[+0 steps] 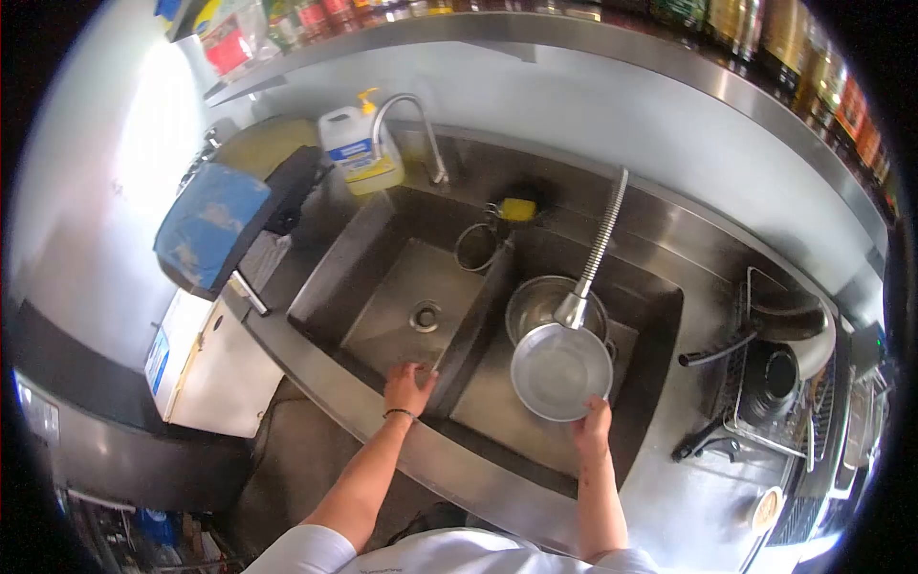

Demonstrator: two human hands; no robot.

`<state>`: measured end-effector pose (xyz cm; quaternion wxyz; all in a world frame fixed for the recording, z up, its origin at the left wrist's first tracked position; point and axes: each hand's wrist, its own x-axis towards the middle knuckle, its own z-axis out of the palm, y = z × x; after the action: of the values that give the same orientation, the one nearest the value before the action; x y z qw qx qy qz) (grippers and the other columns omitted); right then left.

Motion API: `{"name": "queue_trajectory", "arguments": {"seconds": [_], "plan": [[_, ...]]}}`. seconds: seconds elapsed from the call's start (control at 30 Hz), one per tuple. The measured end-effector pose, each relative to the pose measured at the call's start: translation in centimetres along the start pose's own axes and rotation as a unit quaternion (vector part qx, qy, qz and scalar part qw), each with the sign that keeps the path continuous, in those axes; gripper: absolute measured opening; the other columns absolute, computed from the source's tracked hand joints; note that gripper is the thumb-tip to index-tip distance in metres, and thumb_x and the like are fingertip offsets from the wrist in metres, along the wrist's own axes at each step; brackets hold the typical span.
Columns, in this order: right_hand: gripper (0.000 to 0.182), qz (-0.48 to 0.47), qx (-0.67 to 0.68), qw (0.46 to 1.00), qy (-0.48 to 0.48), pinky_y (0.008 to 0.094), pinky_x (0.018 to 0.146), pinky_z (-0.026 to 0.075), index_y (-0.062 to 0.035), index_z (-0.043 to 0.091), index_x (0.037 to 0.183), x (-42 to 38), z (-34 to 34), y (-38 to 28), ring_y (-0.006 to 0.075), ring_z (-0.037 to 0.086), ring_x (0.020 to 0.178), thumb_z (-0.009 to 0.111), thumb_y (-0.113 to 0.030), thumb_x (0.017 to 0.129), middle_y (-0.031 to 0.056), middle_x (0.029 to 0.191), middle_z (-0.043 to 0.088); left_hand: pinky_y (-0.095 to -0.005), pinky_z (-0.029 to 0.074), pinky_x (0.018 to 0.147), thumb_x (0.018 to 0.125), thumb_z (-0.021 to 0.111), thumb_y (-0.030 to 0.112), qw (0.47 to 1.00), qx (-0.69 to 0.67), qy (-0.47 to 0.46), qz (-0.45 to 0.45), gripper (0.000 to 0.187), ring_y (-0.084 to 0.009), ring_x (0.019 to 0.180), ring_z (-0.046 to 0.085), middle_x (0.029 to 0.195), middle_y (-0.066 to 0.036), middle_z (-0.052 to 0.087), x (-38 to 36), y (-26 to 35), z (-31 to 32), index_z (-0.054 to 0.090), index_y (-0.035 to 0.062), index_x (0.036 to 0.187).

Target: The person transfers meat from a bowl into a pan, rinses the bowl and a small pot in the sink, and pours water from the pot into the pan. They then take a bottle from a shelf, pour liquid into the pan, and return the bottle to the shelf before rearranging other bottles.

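Observation:
My right hand point(592, 423) is closed on the near rim of a shallow metal bowl point(561, 375), held over the right sink basin point(478, 407). The spray head of a coiled hose faucet point(573, 308) hangs right at the bowl's far rim. Behind it, another metal bowl point(531, 298) sits in the same basin, partly covered. My left hand point(409, 387) is at the near end of the left basin point(368, 330), by the divider, fingers somewhat bent and apart, with nothing visible in it. A dark band circles the left wrist.
A yellow sponge point(518, 209) and a small round strainer or pot point(475, 247) are near the divider. A soap jug point(361, 153) stands beside a curved faucet point(435, 143). Pans and a black pot point(768, 378) fill a drying rack at right. A bottle shelf point(535, 33) overhangs the back.

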<state>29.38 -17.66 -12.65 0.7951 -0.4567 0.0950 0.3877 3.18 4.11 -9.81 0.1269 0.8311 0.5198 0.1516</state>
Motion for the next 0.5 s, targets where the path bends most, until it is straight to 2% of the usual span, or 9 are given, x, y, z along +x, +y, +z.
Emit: {"name": "queue_trajectory", "arguments": {"seconds": [0.03, 0.13, 0.23, 0.27, 0.5], "plan": [[0.058, -0.001, -0.006, 1.0, -0.014, 0.0291, 0.067, 0.049, -0.0118, 0.043, 0.129, 0.1, -0.1, 0.0, 0.0165, 0.055, 0.095, 0.044, -0.009, 0.071, 0.0045, 0.11, 0.053, -0.0422, 0.042, 0.088, 0.081, 0.061, 0.043, 1.0, -0.005, -0.009, 0.008, 0.042, -0.0318, 0.102, 0.052, 0.101, -0.013, 0.058, 0.0, -0.1, 0.3, 0.058, 0.0059, 0.1], [0.06, 0.024, -0.04, 0.999, 0.006, 0.0282, 0.067, 0.049, -0.013, 0.042, 0.131, -1.2, 1.1, -1.2, 0.016, 0.054, 0.096, 0.044, -0.009, 0.071, 0.0045, 0.108, 0.053, -0.0427, 0.042, 0.088, 0.08, 0.062, 0.042, 1.0, 0.017, 0.009, 0.024, 0.041, -0.0328, 0.101, 0.051, 0.1, -0.013, 0.057, 0.1, -0.6, 0.7, 0.058, 0.0056, 0.098], [0.061, 0.036, -0.059, 0.997, 0.031, 0.0268, 0.059, 0.047, -0.015, 0.043, 0.13, -0.9, 0.9, -1.1, 0.0151, 0.053, 0.09, 0.044, -0.009, 0.07, 0.004, 0.106, 0.052, -0.0428, 0.042, 0.088, 0.079, 0.063, 0.039, 0.999, 0.0, 0.029, 0.04, 0.038, -0.0334, 0.1, 0.05, 0.099, -0.014, 0.057, 0.1, -0.6, 0.8, 0.057, 0.0052, 0.096], [0.061, 0.023, -0.039, 0.998, 0.032, 0.0257, 0.055, 0.043, -0.0165, 0.043, 0.13, -1.1, 1.4, -1.1, 0.0147, 0.051, 0.084, 0.044, -0.009, 0.07, 0.0035, 0.106, 0.052, -0.0424, 0.042, 0.088, 0.08, 0.063, 0.038, 0.998, -0.004, 0.037, 0.051, 0.037, -0.0327, 0.101, 0.05, 0.099, -0.013, 0.057, 0.1, -0.7, 0.9, 0.057, 0.0051, 0.094], [0.059, 0.03, -0.086, 0.995, 0.031, 0.0248, 0.051, 0.038, -0.0175, 0.044, 0.129, -1.9, 1.9, -2.0, 0.01, 0.048, 0.077, 0.043, -0.01, 0.071, 0.0011, 0.101, 0.053, -0.0414, 0.043, 0.087, 0.08, 0.063, 0.037, 0.999, -0.001, 0.028, 0.031, 0.035, -0.0313, 0.101, 0.051, 0.099, -0.013, 0.057, 0.1, -0.1, 0.6, 0.057, 0.0052, 0.094]]}}
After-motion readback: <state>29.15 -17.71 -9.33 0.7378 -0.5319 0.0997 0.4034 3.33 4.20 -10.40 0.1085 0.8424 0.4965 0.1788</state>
